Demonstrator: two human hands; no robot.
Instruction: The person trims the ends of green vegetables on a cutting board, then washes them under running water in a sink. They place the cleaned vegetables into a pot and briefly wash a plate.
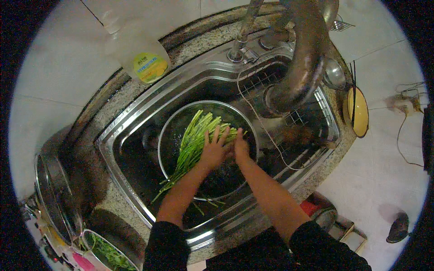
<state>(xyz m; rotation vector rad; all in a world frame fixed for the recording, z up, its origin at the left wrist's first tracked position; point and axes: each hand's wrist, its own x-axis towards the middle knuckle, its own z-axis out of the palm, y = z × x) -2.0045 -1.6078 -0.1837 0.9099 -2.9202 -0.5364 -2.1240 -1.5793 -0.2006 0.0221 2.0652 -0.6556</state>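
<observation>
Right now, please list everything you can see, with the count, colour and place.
Stalks: one bunch, green, across basin
Basin: one, silver, in sink
Sink: one, silver, centre
Counter: one, speckled grey, around sink
Wire rack: one, grey, right in sink
Curved pipe: one, grey, above sink
Thin pipe: one, grey, behind sink
Bottle: one, translucent, back left
Metal bowl: one, silver, back right
Dish: one, yellow, right
Sticks: two, dark, over dish
Leafy greens: one heap, green, lower left
Round vessel: one, dark, left
Container: one, red, lower right
Unclear object: one, dark, lower right
Sleeves: two, black, bottom
Left fingers: one hand, bare, on stalks
Right fingers: one hand, bare, at stalks
</observation>
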